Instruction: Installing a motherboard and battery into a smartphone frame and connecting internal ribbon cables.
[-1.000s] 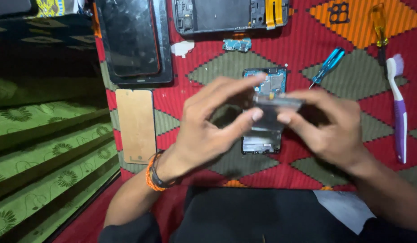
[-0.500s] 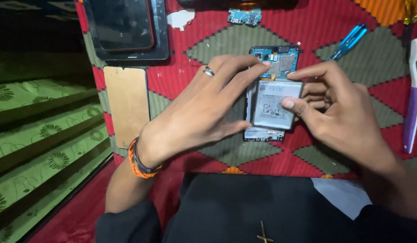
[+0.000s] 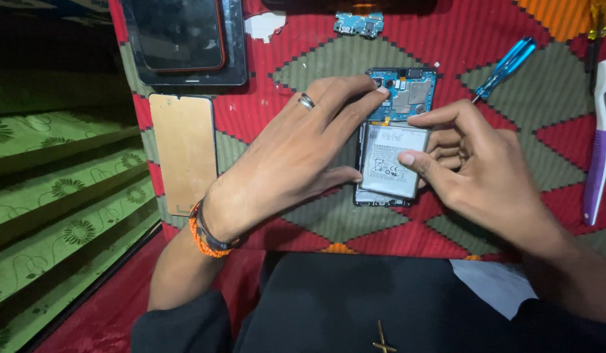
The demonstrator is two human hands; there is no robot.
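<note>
An opened phone body (image 3: 407, 91) lies on the red patterned cloth (image 3: 270, 117), its blue circuit board exposed at the top. A flat silver battery (image 3: 391, 160) sits in the body's lower half. My left hand (image 3: 296, 153), with a ring and an orange wristband, steadies the phone's left side, its fingertips on the upper left corner. My right hand (image 3: 476, 173) presses its thumb on the battery's face while its index finger touches the battery's top right edge.
A blue-handled screwdriver (image 3: 505, 65) lies right of the phone. A purple and white toothbrush (image 3: 600, 140) is at the far right. A tan panel (image 3: 185, 150) lies to the left, a dark screen assembly (image 3: 185, 39) above it, and a small blue board (image 3: 360, 23) sits at the top.
The battery, held lifted and tilted over the phone a second ago, now lies flat in the body. Both hands have come down onto the phone, and the view has moved closer.
</note>
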